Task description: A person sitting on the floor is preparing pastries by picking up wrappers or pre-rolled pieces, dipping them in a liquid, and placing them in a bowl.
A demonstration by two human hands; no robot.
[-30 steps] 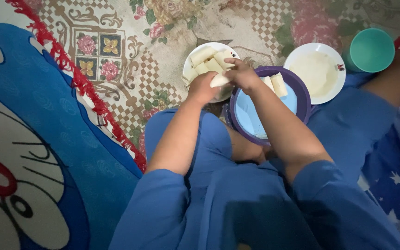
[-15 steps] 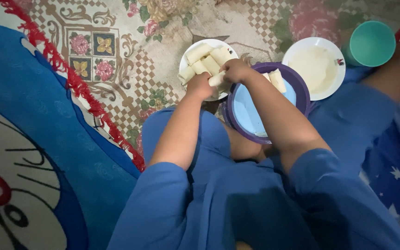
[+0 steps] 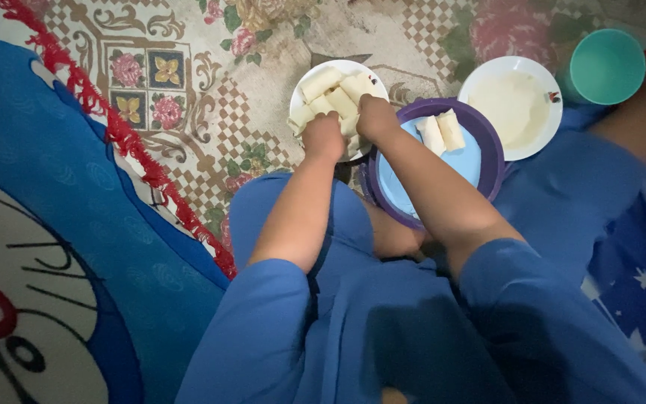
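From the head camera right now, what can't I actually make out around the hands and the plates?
- Fingers of the left hand and right hand: curled under the knuckles, so the grip on the pale rolls is hidden.
- Near part of the white plate: covered by both hands.
- Purple-rimmed plate: its near edge is behind the right forearm.
- Teal cup: inside too dim to tell its contents.
- Another person's arm, far right: cut off by the frame.

Head camera looks steeply down, close above the person's lap.
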